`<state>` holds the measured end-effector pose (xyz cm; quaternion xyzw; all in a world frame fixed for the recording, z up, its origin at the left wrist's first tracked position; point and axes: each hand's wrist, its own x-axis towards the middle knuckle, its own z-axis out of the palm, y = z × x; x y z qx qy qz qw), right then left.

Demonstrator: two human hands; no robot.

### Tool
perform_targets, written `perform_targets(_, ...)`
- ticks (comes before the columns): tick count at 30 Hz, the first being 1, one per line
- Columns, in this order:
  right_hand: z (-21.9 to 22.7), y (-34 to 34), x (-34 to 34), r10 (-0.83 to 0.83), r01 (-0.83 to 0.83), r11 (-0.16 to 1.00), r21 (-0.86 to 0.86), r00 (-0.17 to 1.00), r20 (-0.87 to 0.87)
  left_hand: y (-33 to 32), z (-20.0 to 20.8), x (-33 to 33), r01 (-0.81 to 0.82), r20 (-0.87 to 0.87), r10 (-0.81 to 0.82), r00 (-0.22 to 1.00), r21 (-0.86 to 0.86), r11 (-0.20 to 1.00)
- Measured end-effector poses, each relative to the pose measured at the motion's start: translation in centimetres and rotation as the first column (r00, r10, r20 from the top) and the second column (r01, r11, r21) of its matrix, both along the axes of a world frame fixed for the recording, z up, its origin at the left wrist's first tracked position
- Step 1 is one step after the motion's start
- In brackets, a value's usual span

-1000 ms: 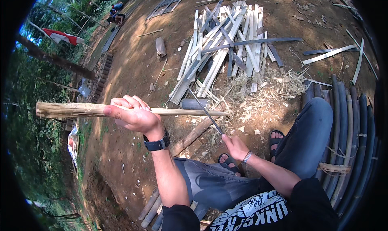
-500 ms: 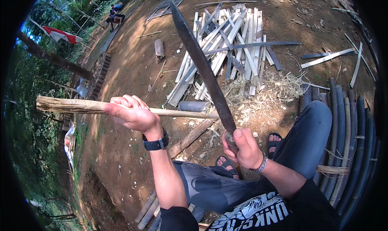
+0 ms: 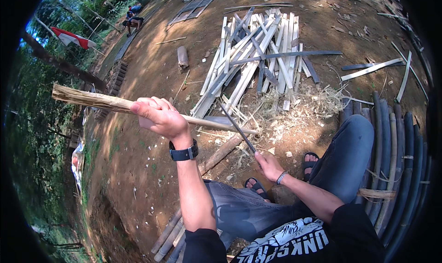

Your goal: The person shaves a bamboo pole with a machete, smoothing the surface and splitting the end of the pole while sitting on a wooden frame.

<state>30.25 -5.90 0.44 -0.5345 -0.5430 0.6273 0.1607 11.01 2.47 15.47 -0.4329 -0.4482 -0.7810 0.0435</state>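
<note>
Left grip (image 3: 161, 119) clasps a stick (image 3: 95, 98), covering its middle; right grip (image 3: 270, 166) clasps a knife (image 3: 238, 129), handle hidden.

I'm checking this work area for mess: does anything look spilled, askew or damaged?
Shavings lie scattered around the near end of the strip pile, looking spilled. One long dark strip sits askew across the paler ones. The stick in the left hand has a rough left end; whether that's damage, I can't tell.

Left of centre, the long tan wooden stick (image 3: 103, 101) looks rough, splintery; at centre, the narrow dark metal blade (image 3: 244, 136) looks matt.
</note>
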Motion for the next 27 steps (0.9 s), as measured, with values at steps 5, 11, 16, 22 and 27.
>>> perform_targets(5, 1.0, 0.5, 1.7, -0.067, 0.222, 0.965, 0.139, 0.723, -0.687, -0.1, 0.1, -1.0, 0.035, 0.122, -0.041, 0.992, 0.051, 0.998)
perform_targets(11, -1.2, 0.5, 0.5, 0.058, -0.064, 0.994, 0.086, 0.995, 0.077, 0.3, 0.1, -0.4, 0.032, 0.118, -0.038, 0.992, 0.055, 0.998)
perform_targets(16, -1.2, -0.3, 2.0, -0.004, 0.138, 0.977, 0.162, 0.773, -0.635, 0.8, 0.5, -0.3, 0.041, 0.119, -0.048, 0.992, 0.058, 0.997)
perform_targets(22, -0.6, 1.3, 0.3, 0.089, -0.102, 0.992, 0.079, 0.984, 0.154, 0.9, 0.4, 0.7, 0.007, 0.017, -0.008, 1.000, 0.043, 0.999)
perform_targets(27, -1.5, 1.5, 1.3, -0.012, 0.040, 0.998, 0.047, 0.874, -0.486, 1.8, 0.6, 1.6, 0.049, 0.012, -0.050, 0.999, 0.053, 0.997)
